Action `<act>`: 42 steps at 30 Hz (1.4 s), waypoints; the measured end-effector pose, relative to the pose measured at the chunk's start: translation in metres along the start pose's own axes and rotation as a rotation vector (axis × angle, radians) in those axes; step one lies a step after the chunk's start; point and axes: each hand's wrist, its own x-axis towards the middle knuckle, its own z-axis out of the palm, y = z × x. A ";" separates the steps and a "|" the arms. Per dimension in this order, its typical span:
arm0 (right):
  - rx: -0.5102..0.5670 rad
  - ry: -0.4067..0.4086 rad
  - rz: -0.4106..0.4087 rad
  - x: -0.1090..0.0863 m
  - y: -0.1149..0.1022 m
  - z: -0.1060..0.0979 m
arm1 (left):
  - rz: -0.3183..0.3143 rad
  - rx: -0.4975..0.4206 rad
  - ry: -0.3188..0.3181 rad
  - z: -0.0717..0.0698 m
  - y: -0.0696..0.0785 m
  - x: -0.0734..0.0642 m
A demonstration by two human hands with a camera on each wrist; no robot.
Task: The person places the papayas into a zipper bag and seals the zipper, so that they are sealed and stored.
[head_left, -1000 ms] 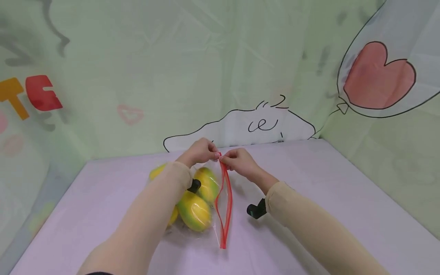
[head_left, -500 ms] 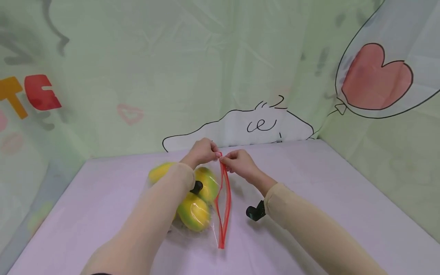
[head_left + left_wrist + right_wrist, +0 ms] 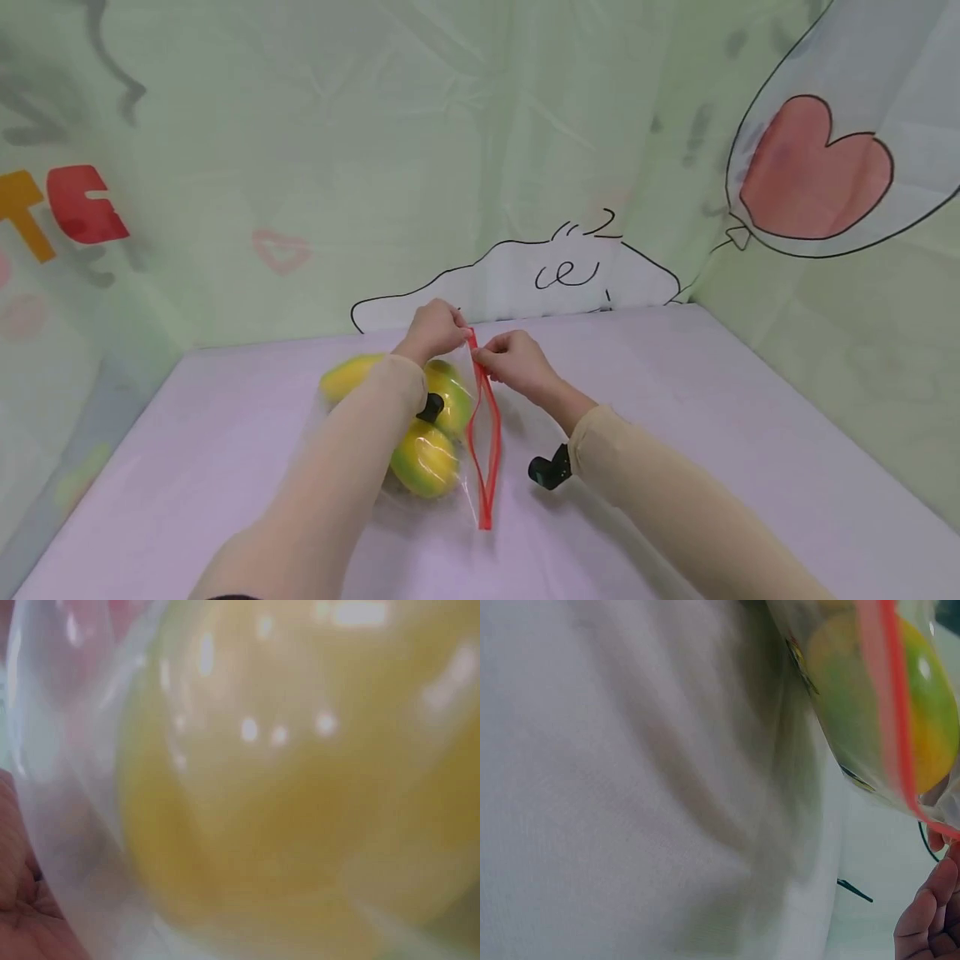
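Observation:
A clear zip bag (image 3: 467, 492) with a red zip edge (image 3: 495, 450) lies on its side, holding several yellow-green mangoes (image 3: 426, 460). At the far top corner of the zip, my left hand (image 3: 437, 327) pinches the red edge. Just below it, my right hand (image 3: 519, 360) pinches the same edge between thumb and finger. Nearer to me the two red strips bow apart, meeting again at the near end. My left sleeve hides part of the bag. A blurred mango (image 3: 262, 787) under plastic fills the left wrist view. Fingers (image 3: 930, 915) touch the zip's end in the right wrist view.
A pale lilac cloth covers the table (image 3: 675, 400). Behind it hangs a light green printed backdrop (image 3: 315, 167) with a balloon and heart drawing. Black wrist cameras (image 3: 551, 468) stick out from both sleeves, the left one close over the mangoes.
My right hand has slid a little down the zip, so the gap between my hands has widened. My left hand and the bag's top corner have shifted slightly left.

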 end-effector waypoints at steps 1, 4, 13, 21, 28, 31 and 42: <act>-0.009 -0.004 -0.002 -0.002 -0.001 0.001 | -0.017 -0.007 0.006 -0.001 0.000 0.001; -0.031 -0.007 -0.012 -0.010 -0.001 0.002 | -0.036 -0.009 0.016 -0.002 -0.002 0.003; -0.047 -0.064 0.000 -0.034 0.000 0.008 | -0.092 -0.025 0.071 -0.004 -0.013 0.008; -0.058 -0.061 0.021 -0.056 0.004 0.010 | -0.089 -0.027 0.069 -0.001 -0.012 0.008; -0.048 -0.066 0.025 -0.082 0.007 0.008 | -0.059 0.001 0.087 -0.001 -0.011 0.010; -0.034 -0.069 0.028 -0.093 0.008 0.006 | -0.052 0.014 0.090 0.000 -0.010 0.011; -0.020 -0.032 0.025 -0.113 0.015 0.004 | -0.041 0.028 0.077 0.004 -0.004 0.008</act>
